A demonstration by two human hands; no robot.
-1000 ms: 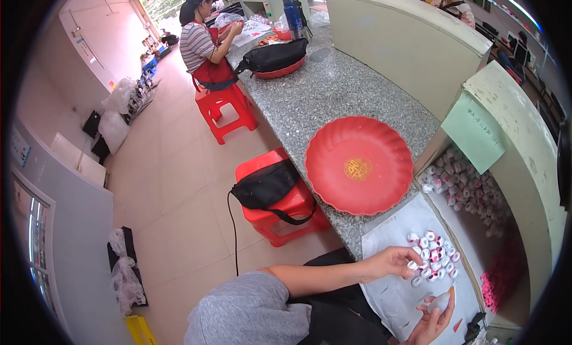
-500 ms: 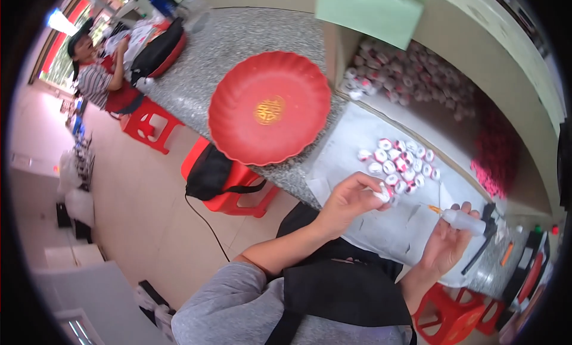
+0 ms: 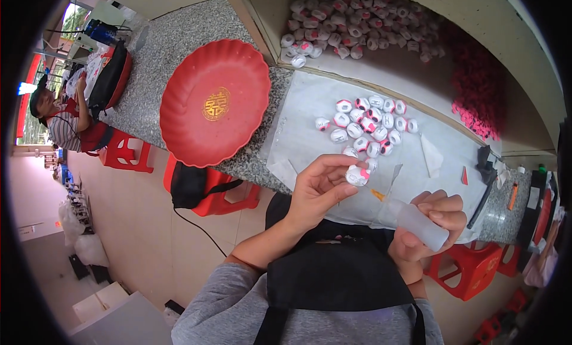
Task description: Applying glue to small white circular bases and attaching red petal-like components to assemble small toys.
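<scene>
My left hand (image 3: 319, 190) pinches a small white round piece with pink patches (image 3: 357, 176) between thumb and fingertips. My right hand (image 3: 438, 217) is wrapped round a translucent squeeze bottle (image 3: 422, 226) with a narrow orange tip. The bottle is tilted, and its tip points at the round piece, a short gap away. Just beyond my hands, a cluster of similar white, pink and black round pieces (image 3: 370, 128) lies on a white sheet (image 3: 298, 115) covering the worktop.
Left of the sheet, a red scalloped tray (image 3: 196, 127) sits on the granite counter (image 3: 173, 32). A shelf at the back holds many more round pieces (image 3: 357, 20) and a bright pink pile (image 3: 476, 95). Red stools (image 3: 223, 193) stand below. Another person (image 3: 65, 121) sits far left.
My right hand has turned the squeeze bottle and brought it closer to the round piece in my left hand. The whole view has shifted, so the tray and pieces appear further left.
</scene>
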